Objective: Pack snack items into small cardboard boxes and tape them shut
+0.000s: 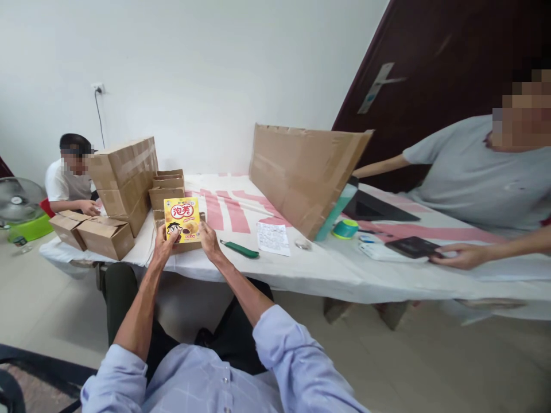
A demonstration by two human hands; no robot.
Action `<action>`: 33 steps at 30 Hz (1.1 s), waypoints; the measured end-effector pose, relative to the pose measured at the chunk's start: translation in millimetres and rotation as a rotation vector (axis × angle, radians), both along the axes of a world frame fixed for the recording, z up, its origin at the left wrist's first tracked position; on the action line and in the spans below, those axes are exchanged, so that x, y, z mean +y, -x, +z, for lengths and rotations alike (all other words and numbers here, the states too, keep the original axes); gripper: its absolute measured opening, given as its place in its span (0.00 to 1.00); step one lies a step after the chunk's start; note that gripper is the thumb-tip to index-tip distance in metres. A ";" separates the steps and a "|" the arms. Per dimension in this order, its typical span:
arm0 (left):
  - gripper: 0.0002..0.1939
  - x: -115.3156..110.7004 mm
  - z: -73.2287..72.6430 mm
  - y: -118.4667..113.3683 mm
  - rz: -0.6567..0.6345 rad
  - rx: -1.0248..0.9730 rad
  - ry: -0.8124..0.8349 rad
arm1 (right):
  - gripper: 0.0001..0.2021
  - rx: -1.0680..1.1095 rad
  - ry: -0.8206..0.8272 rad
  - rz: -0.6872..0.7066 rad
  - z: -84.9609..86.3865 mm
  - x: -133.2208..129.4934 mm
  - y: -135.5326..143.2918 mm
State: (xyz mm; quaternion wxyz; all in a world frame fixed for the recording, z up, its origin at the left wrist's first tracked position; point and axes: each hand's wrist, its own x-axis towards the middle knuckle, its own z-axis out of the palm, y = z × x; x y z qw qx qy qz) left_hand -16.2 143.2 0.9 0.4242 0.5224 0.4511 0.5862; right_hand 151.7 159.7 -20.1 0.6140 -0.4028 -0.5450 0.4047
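Observation:
A yellow snack box (183, 219) with red lettering and a cartoon face is held upright between my two hands, over the near edge of the table. My left hand (163, 245) grips its lower left side, thumb on the front. On the opposite side, my right hand (209, 238) pinches the right edge. Behind the snack box stands a row of open cardboard boxes (167, 192), partly hidden by it. A green-handled cutter (240, 249) lies on the cloth just right of my right hand.
Stacked cartons (124, 175) and two small cartons (105, 236) stand at the left. A tall cardboard panel (305, 172) rises mid-table. Near it lie a handwritten paper (274, 238) and a tape roll (345, 229). One person sits at the far left; another at the right touches a dark device (412, 247).

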 end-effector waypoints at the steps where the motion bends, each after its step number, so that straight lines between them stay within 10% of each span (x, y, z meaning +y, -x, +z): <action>1: 0.38 -0.3 4.9 -0.8 -0.012 -0.001 -0.027 | 0.43 -0.011 -0.043 -0.007 5.9 -1.7 -0.9; 12: 0.36 -4.2 45.4 -5.1 -0.083 0.021 -0.233 | 0.41 -0.002 -0.227 -0.014 55.5 -18.1 -8.8; 21: 0.33 -4.1 47.1 -0.6 -0.129 0.039 -0.173 | 0.38 -0.056 -0.235 -0.040 41.7 -14.7 -10.6; 28: 0.36 33.9 63.6 56.5 -0.041 -0.024 -0.161 | 0.28 -0.611 -0.294 -0.230 26.3 41.7 -41.9; 33: 0.34 88.4 92.6 103.9 0.148 0.067 -0.349 | 0.34 -1.030 -0.224 -0.029 28.8 78.9 -56.2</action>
